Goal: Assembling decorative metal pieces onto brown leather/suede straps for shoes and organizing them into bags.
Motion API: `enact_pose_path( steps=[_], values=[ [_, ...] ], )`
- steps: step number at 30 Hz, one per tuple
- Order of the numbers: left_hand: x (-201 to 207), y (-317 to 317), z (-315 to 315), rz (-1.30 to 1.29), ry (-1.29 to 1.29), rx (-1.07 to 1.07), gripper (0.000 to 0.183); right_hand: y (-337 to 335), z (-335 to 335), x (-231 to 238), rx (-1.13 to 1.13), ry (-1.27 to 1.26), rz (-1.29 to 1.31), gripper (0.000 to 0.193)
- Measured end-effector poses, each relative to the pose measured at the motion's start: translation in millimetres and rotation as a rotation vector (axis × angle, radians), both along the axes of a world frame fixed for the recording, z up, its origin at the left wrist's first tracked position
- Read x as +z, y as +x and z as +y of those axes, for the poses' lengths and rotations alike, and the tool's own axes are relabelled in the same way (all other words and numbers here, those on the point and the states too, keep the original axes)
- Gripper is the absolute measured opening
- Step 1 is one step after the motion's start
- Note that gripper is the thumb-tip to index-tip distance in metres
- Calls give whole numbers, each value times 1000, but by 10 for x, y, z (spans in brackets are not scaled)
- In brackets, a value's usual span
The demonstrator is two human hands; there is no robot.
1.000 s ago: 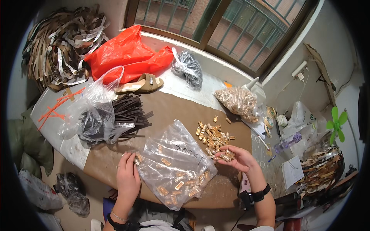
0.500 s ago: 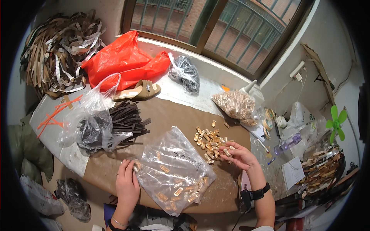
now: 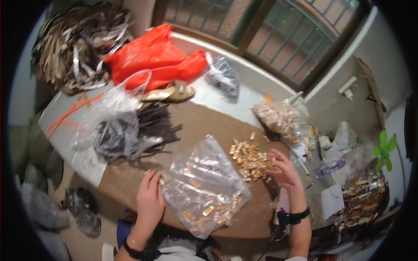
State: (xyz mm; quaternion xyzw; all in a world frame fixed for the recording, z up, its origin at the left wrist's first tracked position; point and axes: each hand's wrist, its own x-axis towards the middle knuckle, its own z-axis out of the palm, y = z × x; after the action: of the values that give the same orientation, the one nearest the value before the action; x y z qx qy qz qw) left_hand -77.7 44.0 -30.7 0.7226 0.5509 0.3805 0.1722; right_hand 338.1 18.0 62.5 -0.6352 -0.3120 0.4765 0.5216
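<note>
Plainly, left hand point(image 3: 150, 195) grips clear bag point(image 3: 197, 167) (any writing blurred); right hand point(image 3: 286, 172), grip unclear.

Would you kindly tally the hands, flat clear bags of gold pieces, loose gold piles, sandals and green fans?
Left hand and right hand: 2
Flat clear bag: 1
Loose gold pile: 1
Sandal: 1
Green fan: 1
Total: 6

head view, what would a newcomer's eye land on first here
Probably the crumpled, bright red plastic bag, left of centre near the brown-framed window. Next, the heap of small, shiny gold-coloured pieces beside the person's right hand, with more inside the clear, flat plastic bag at front. The bright green four-bladed plastic fan also stands out at far right.
</note>
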Motion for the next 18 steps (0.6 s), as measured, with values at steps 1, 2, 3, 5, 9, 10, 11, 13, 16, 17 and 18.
enact_pose_path(
  steps=[1, 2, 3, 5, 9, 10, 11, 13, 16, 17, 18],
  values=[
    [26, 2, 2, -7, 12, -9, 35, -67, -36, 89, 14, -22, -247, 49],
    [29, 52, 31, -33, 41, -33, 35, 114, -181, 49, 82, 83, -687, 40],
    [51, 69, 36, -38, 47, -33, 34, 20, -294, 178, 153, 106, -829, 28],
    [18, 73, 30, -37, 47, -36, 34, -275, -464, 403, 425, -38, -538, 18],
    [-29, 78, 33, -20, 31, -47, 35, -970, -482, 170, 932, 37, -825, 26],
    [-41, 53, 25, -13, 43, -47, 35, -1105, -440, 9, 935, 88, -969, 34],
    [-45, 26, 10, -8, 53, -51, 36, -1238, -348, -94, 931, 82, -961, 34],
    [-48, -19, 4, -4, 53, -50, 36, -1412, -103, -192, 837, 304, -1370, 49],
    [-75, -5, 17, -21, 50, -51, 36, -1330, -128, -177, 926, -20, -1294, 63],
    [-72, 14, 18, -23, 46, -51, 36, -1322, -128, -120, 929, -22, -1299, 63],
    [-69, 21, 20, -27, 41, -52, 36, -1324, -134, -41, 1062, 89, -1264, 72]
  ],
)
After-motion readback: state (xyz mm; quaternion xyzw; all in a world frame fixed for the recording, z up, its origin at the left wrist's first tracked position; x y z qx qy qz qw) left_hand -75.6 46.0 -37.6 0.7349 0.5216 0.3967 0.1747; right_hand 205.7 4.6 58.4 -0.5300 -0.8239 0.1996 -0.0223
